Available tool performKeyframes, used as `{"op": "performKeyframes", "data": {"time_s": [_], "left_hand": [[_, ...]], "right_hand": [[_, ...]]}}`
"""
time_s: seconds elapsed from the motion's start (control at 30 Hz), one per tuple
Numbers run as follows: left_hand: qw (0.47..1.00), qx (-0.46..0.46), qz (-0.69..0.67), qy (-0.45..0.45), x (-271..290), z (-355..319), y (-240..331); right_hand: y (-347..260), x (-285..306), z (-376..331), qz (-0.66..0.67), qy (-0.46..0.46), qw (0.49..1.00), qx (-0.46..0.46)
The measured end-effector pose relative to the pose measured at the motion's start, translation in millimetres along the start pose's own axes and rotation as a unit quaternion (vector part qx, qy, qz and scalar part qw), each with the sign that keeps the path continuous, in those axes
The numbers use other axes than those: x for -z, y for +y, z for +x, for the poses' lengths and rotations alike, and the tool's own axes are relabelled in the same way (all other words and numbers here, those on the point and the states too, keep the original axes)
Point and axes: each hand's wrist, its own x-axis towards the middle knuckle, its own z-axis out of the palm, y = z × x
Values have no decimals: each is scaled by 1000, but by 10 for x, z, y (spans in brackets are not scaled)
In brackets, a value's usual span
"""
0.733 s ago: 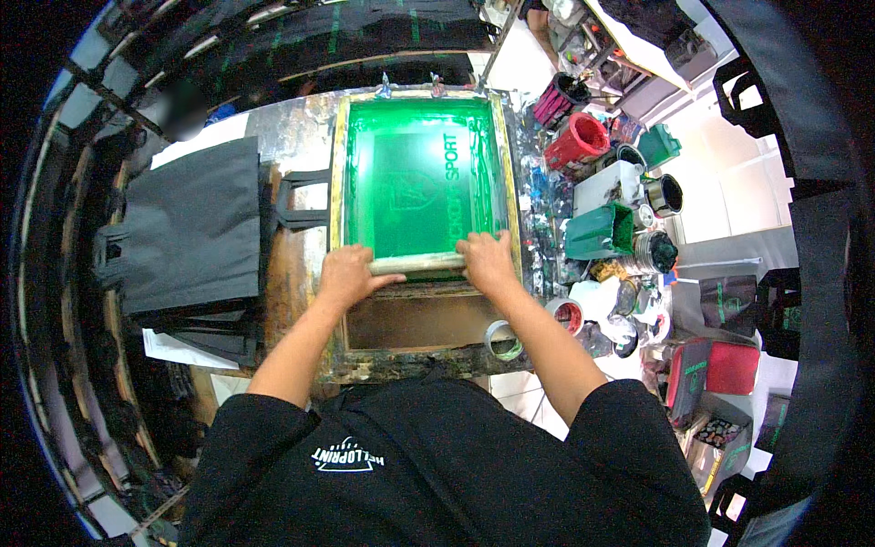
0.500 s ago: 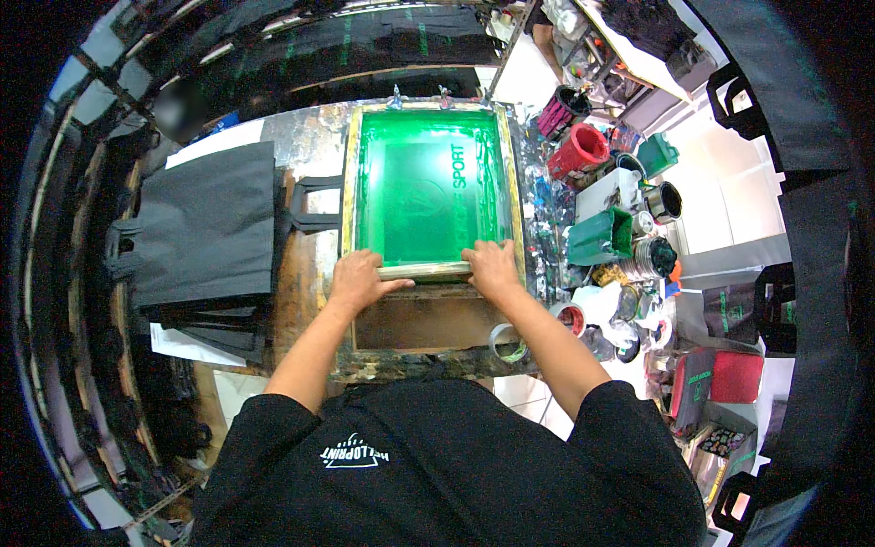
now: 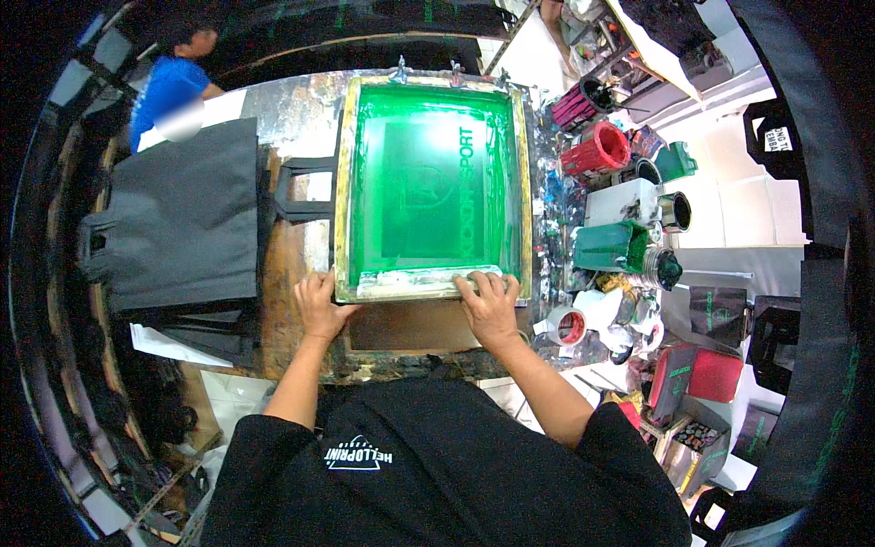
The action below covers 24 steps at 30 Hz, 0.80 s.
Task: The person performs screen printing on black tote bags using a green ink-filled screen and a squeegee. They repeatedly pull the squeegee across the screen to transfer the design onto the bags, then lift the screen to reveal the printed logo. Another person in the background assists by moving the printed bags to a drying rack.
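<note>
This is a screen-printing workshop; the green-inked screen [image 3: 428, 191] and stained table [image 3: 296, 105] show it.

2 forearms [image 3: 295, 385] reach forward, left grip [image 3: 322, 307] and right grip [image 3: 492, 312] apart, fingers [image 3: 493, 283] bent.

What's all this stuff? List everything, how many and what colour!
Printing frame: 1, green with pale rim, middle
Bar: 1, whitish, frame's near end
Clamps: at least 2, silvery, frame's far edge
Flat bags: several, dark grey, left
Table: 1, stained brown, centre
Tub: 1, red, right
Square container: 1, dark green, right
Other clutter: too jumbled to count, mixed colours, right
Co-worker: 1, blue shirt, upper left
Sleeves: 2, black, lower edge
Left hand: 1, bare, frame's near-left corner
Right hand: 1, bare, frame's near-right rim
</note>
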Motion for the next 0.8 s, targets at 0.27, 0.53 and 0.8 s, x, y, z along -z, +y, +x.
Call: {"op": "performKeyframes", "data": {"time_s": [0.27,0.53,0.8], "left_hand": [[983,2,-164,88,39,-124,-19],[855,32,-465,228,1117,497,739],[839,-41,-437,322,1702,1361,1215]], "right_hand": [[-8,458,220,27,35,999,8],[-12,1506,950,0,178,983,39],[146,2363,2152,-121,318,940,34]]}}
